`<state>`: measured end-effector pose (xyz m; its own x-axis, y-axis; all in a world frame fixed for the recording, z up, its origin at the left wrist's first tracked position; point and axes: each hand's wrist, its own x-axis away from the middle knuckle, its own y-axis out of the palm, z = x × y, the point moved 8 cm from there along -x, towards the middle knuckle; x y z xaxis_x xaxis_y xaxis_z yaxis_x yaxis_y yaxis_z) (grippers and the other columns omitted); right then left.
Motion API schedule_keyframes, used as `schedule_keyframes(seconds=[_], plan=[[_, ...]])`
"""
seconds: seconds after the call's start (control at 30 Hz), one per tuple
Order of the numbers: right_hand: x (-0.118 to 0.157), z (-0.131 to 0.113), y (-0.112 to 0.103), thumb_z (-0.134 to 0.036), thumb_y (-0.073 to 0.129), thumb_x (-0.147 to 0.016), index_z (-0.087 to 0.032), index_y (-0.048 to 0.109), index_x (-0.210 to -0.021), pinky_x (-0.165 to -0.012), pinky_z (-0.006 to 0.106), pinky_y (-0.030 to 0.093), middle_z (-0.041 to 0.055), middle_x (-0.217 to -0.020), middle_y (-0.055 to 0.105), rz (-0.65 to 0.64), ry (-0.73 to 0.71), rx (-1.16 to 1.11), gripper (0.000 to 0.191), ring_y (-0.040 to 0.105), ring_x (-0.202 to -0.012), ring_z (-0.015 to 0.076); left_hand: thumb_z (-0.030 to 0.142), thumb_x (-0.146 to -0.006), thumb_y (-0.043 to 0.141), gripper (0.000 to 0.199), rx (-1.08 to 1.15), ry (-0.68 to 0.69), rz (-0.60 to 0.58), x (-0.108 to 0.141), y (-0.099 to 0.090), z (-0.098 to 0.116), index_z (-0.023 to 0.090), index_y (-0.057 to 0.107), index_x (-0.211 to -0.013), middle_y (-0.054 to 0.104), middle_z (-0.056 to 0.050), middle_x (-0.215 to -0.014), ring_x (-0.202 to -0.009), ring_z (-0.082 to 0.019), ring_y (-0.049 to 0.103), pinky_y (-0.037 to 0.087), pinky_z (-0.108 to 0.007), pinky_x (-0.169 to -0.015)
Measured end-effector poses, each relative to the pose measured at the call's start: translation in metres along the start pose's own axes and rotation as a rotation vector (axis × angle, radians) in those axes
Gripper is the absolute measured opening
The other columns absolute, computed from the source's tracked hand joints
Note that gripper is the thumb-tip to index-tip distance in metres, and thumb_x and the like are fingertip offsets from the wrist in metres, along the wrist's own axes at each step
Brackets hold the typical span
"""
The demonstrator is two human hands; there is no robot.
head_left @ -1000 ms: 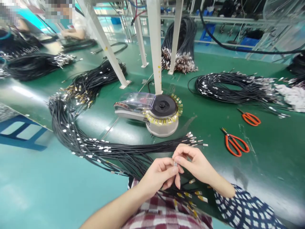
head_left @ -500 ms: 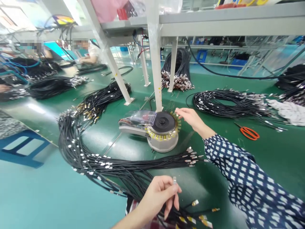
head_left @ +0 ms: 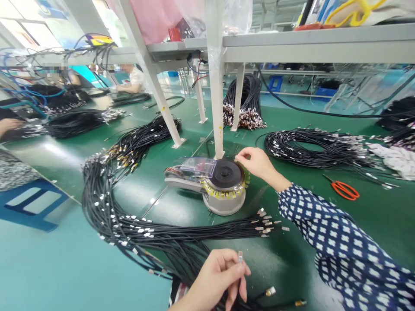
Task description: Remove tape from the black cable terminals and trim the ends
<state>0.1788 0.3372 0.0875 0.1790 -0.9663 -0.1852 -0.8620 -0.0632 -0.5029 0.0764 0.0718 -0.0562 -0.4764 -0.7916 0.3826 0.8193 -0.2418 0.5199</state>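
Note:
My left hand [head_left: 223, 274] is closed on a black cable, with the cable's small silver metal connector [head_left: 240, 256] sticking up between thumb and fingers. My right hand [head_left: 256, 164] reaches to a round tape dispenser [head_left: 224, 203] with a black disc on top. Thumb and forefinger are pinched at the far right of its rim, on a strip of tape that the fingers mostly hide. Short yellow-and-clear tape strips [head_left: 223, 193] stick out around the rim. Near my left hand lie loose cable ends with yellow tape behind the connectors [head_left: 270, 291].
A long cable bundle [head_left: 194, 231] curves across the green table [head_left: 292, 233]. Orange-handled scissors [head_left: 345, 189] and a coiled bundle [head_left: 292, 147] lie to the right. White shelf legs [head_left: 216, 108] stand behind the dispenser. People sit at the far left; one hand [head_left: 9, 125] touches cables.
The view has tipped up slightly, so things sit lower in the picture. My right fingers have moved closer onto the dispenser's rim. My left hand keeps hold of the cable.

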Motion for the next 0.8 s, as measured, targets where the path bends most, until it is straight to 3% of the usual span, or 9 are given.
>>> schedule_keyframes(seconds=[0.1,0.3,0.47,0.67,0.8], plan=[[0.000,0.001,-0.010,-0.036,0.063,-0.082,-0.018,0.070,-0.078,-0.082,0.034,0.048,0.0081,-0.090,0.075,0.076,-0.036,-0.024,0.019,0.067,-0.087,0.0228,0.046,-0.082,0.072,0.038,0.005,-0.002,-0.004,0.001,0.000,0.000,0.009,0.063,-0.082,0.069,-0.006,-0.055,-0.026,-0.004,0.044,0.026,-0.012,-0.025],[0.001,0.016,0.004,-0.039,0.065,-0.082,-0.017,0.070,-0.074,-0.070,0.032,0.052,0.0078,-0.078,0.076,-0.048,0.022,-0.067,0.024,0.070,-0.072,0.0207,0.047,-0.081,0.072,0.039,0.007,-0.006,-0.008,0.001,0.001,0.002,0.009,0.063,-0.081,0.069,-0.006,-0.055,-0.026,-0.004,0.043,0.027,-0.012,-0.025],[0.006,0.012,0.006,-0.021,0.073,-0.071,-0.017,0.065,-0.083,-0.063,0.030,0.051,0.0041,-0.071,0.073,-0.044,0.022,-0.066,0.015,0.066,-0.063,0.0181,0.048,-0.081,0.072,0.039,-0.004,0.002,-0.008,0.000,0.002,0.002,0.010,0.064,-0.080,0.069,-0.006,-0.056,-0.026,-0.004,0.043,0.026,-0.012,-0.025],[0.012,0.003,-0.015,-0.024,0.066,-0.080,-0.021,0.061,-0.101,-0.079,0.034,0.052,0.0026,-0.085,0.072,0.083,-0.050,-0.061,0.022,0.068,-0.077,0.0180,0.047,-0.081,0.073,0.038,-0.015,-0.003,-0.006,0.001,0.001,-0.001,0.010,0.065,-0.081,0.069,-0.006,-0.056,-0.026,-0.005,0.044,0.028,-0.013,-0.026],[0.017,0.014,-0.012,-0.031,0.067,-0.081,-0.021,0.061,-0.105,-0.075,0.037,0.054,0.0027,-0.080,0.072,0.043,0.015,-0.064,0.026,0.070,-0.073,0.0199,0.047,-0.081,0.072,0.038,-0.016,-0.001,-0.013,0.001,0.002,0.000,0.009,0.065,-0.081,0.069,-0.006,-0.055,-0.027,-0.005,0.045,0.029,-0.013,-0.026]])
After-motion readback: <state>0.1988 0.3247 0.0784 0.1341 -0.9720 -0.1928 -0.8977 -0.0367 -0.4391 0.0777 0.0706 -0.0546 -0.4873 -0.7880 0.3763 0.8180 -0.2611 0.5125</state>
